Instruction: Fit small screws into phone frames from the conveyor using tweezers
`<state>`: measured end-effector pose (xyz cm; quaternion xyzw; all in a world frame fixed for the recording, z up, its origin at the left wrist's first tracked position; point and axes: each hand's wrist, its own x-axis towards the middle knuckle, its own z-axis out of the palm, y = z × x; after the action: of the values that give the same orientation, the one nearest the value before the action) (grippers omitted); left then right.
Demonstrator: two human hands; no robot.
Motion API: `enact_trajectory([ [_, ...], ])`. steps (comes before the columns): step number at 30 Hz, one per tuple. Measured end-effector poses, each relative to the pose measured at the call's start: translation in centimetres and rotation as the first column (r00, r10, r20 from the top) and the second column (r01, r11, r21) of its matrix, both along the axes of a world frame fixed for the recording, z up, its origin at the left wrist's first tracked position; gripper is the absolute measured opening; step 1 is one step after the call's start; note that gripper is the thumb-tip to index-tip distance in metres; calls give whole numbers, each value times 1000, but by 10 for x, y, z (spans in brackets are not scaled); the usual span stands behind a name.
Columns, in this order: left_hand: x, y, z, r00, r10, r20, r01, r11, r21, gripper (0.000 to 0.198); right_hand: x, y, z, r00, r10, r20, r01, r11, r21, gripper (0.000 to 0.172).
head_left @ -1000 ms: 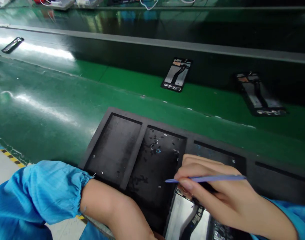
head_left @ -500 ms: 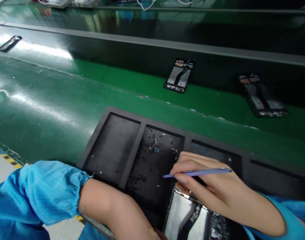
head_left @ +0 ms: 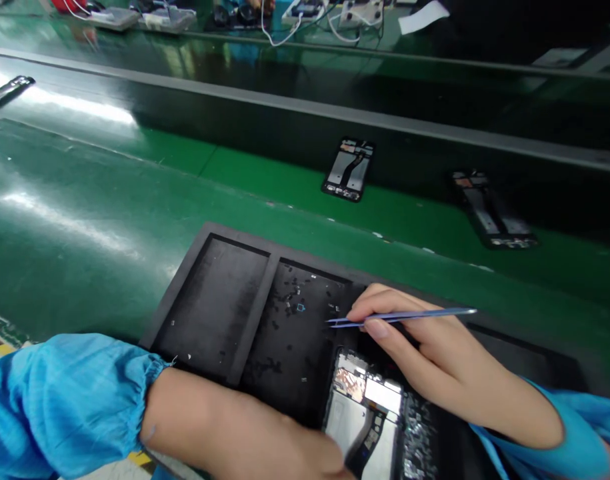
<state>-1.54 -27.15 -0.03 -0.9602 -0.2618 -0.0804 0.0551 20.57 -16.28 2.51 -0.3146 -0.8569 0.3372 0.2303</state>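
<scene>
My right hand is closed around blue-purple tweezers, whose slightly parted tips point left over a compartment of the black tray. Just below them lies an opened phone screen assembly, with silver plates, a copper-coloured patch and a black flex cable showing. My left hand is at its lower left edge, thumb against the frame; the other fingers are hidden or cut off by the picture's bottom edge. Tiny black pieces and a small blue outlined piece lie scattered in the tray's second compartment.
The black divided tray sits on a green bench. Beyond it, several phone assemblies lie on a dark and green strip along a grey rail. White cables and devices stand at the back.
My right hand with the tweezers has lifted away from the phone assembly's top, uncovering it; the tweezer tips have parted. The view has tilted up slightly.
</scene>
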Motion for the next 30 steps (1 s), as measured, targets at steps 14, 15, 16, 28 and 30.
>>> enact_trajectory([
  [14, 0, 25, 23, 880, -459, 120, 473, 870, -140, 22, 5, 2, -1, 999, -3, -49, 5, 1000, 31, 16],
  [15, 0, 24, 22, 876, -468, 113, 481, 864, -148, 24, 5, 2, -1, 999, 2, -42, 0, 999, 34, 14],
  [16, 0, 24, 21, 877, -468, 110, 480, 864, -150, 27, 5, 2, -2, 999, 5, -36, -4, 999, 40, 13],
  [28, -1, 24, 22, 870, -457, 184, 486, 858, -165, 20, 0, 3, 2, 999, 43, -1, -42, 991, 131, 13],
  [30, -2, 22, 22, 885, -390, 256, 429, 896, -118, 16, 1, 4, 2, 999, 37, -19, -33, 986, 164, 12],
])
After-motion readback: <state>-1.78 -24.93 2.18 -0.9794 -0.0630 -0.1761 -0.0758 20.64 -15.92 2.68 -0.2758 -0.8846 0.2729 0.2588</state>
